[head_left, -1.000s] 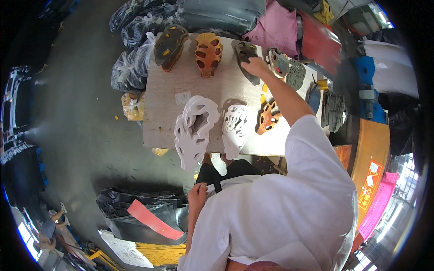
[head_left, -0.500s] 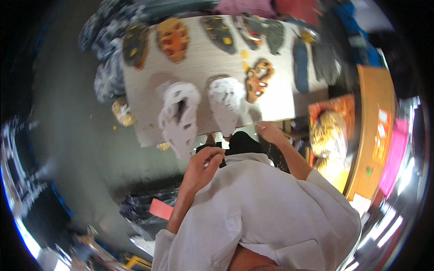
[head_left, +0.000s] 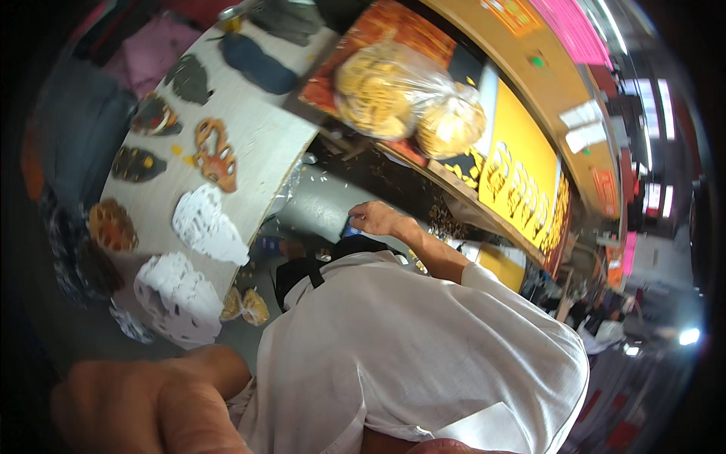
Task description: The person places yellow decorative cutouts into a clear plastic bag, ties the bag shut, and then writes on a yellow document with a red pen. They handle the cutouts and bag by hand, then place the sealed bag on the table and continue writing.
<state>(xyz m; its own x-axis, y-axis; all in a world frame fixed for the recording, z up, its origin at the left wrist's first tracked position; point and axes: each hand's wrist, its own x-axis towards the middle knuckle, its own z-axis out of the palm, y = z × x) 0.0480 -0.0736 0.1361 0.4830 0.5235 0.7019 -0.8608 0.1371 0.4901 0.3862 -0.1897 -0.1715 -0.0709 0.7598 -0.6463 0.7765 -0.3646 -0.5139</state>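
Note:
My left hand (head_left: 151, 401) is raised very close at the lower left, large and blurred; its fingertips are hidden. My right hand (head_left: 374, 218) hangs beyond my waist, right of the table, with fingers curled; whatever they hold, if anything, I cannot make out. A small blue patch (head_left: 353, 227) shows just under its fingers. Two white, perforated, shoe-shaped pieces (head_left: 208, 223) (head_left: 178, 299) rest side by side along the near edge of the pale table (head_left: 265, 144). Past them lies an orange strappy cut-out (head_left: 215, 155), with several dark and orange sole-shaped pieces farther back.
On the right bench, bags of yellow pieces (head_left: 378, 91) sit beside a yellow sheet (head_left: 518, 174) with cut-outs. A dark blue sole shape (head_left: 257, 64) lies at the table's far corner. Another small bag (head_left: 246, 305) is on the floor by the near edge.
My view has swung right, so the table now sits at the left and the bench more centrally. My left hand has risen from my waist toward the camera.

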